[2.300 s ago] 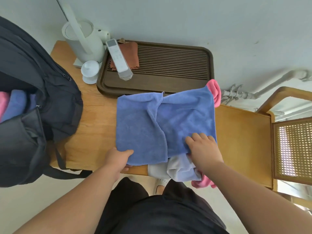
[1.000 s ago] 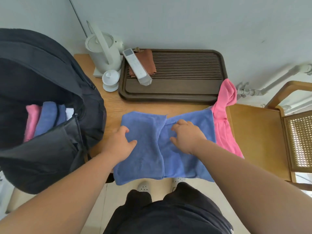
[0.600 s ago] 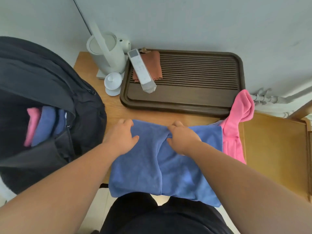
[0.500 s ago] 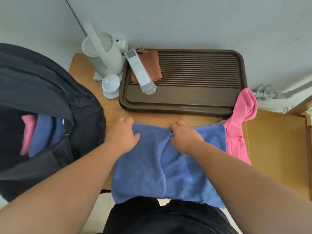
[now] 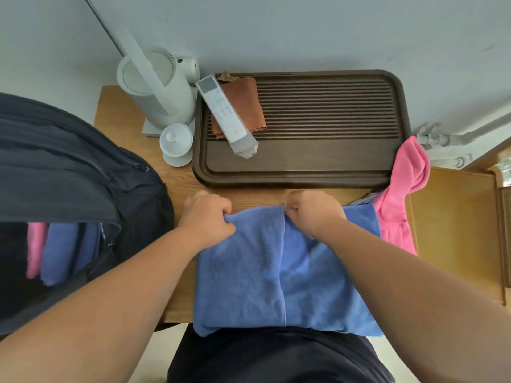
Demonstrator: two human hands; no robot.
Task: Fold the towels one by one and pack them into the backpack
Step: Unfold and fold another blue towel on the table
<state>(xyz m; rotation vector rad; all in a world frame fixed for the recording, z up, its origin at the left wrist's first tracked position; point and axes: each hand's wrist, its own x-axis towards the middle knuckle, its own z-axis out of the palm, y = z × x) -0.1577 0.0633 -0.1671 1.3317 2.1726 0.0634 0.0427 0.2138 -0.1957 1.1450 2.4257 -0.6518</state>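
A blue towel (image 5: 265, 275), folded once with a seam down its middle, lies on the wooden table (image 5: 182, 189) and hangs over the near edge. My left hand (image 5: 207, 217) pinches its far left corner. At the far edge, by the middle seam, my right hand (image 5: 315, 211) grips the towel. A pink towel (image 5: 401, 194) lies to the right, partly under the blue one. The black backpack (image 5: 83, 172) stands open at the left, with folded pink and blue towels (image 5: 52, 252) inside.
A dark brown slatted tray (image 5: 331, 161) sits behind the towel, holding a white remote (image 5: 224, 114) and a brown cloth (image 5: 249, 100). A white kettle (image 5: 157, 87) and a small lidded cup (image 5: 175, 140) stand at the back left. A wooden chair (image 5: 456, 230) is at the right.
Both hands slid from the towel's middle up to its far edge and closed their fingers on it. The towel now sits nearer to me, over the table's edge.
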